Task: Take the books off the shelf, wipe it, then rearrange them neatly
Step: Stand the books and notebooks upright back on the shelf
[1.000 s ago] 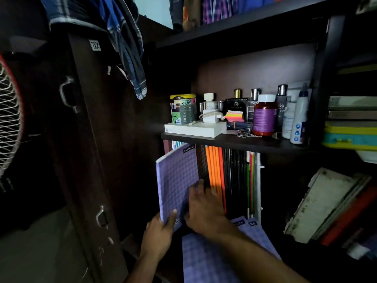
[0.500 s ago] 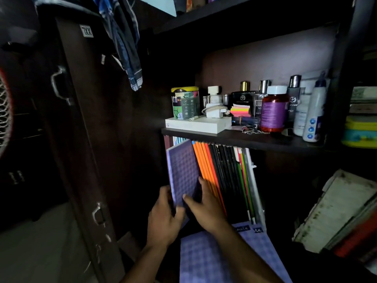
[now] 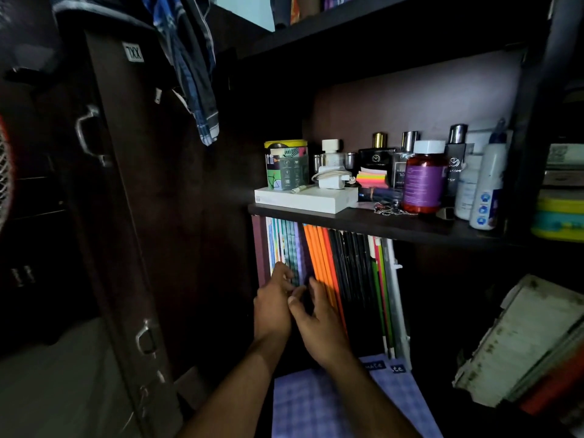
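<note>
A dim dark-wood cupboard fills the view, and the row of upright books (image 3: pixel 328 273) in its lower compartment is the landmark. Nearest, below that row, purple checked notebooks (image 3: pixel 319 406) lie flat under the forearms. At the row's left end the left hand (image 3: pixel 273 306) curls its fingers against the spines of the teal and purple books, while the right hand (image 3: pixel 319 317), fingers spread, presses on the orange spines just beside; whether either truly grips a book cannot be told. Above the row, a shelf board (image 3: pixel 395 224) carries a white box (image 3: pixel 305 199), a red pill bottle (image 3: pixel 423 178) and perfume bottles.
</note>
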